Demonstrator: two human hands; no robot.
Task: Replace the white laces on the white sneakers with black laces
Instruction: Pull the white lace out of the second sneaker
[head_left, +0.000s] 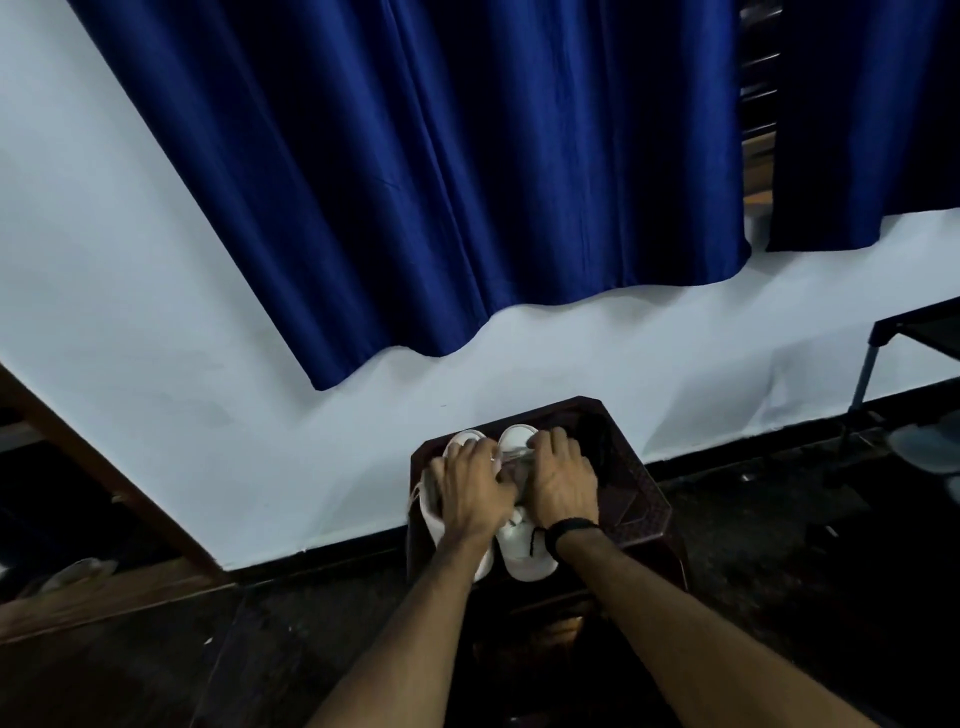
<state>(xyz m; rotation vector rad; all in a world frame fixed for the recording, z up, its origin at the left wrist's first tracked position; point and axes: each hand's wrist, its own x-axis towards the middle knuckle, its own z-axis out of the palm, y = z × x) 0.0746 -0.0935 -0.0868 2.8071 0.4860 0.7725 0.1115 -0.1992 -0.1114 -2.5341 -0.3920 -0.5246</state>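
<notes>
Two white sneakers stand side by side on a dark brown plastic stool (636, 499), toes pointing away from me. My left hand (475, 491) lies over the left sneaker (434, 512) and reaches across to the right one. My right hand (561, 480) covers the laced part of the right sneaker (524, 558), its fingers curled over the top near the toe. Between the two hands a white lace (511, 456) shows blurred. A short black lace end (534, 540) hangs by my right wrist. What the fingers pinch is hidden.
A white wall and a dark blue curtain (467, 182) rise behind the stool. A black metal rack (909, 343) with footwear under it stands at the right. A wooden frame (104, 499) and a sandal lie at the left. The floor is dark.
</notes>
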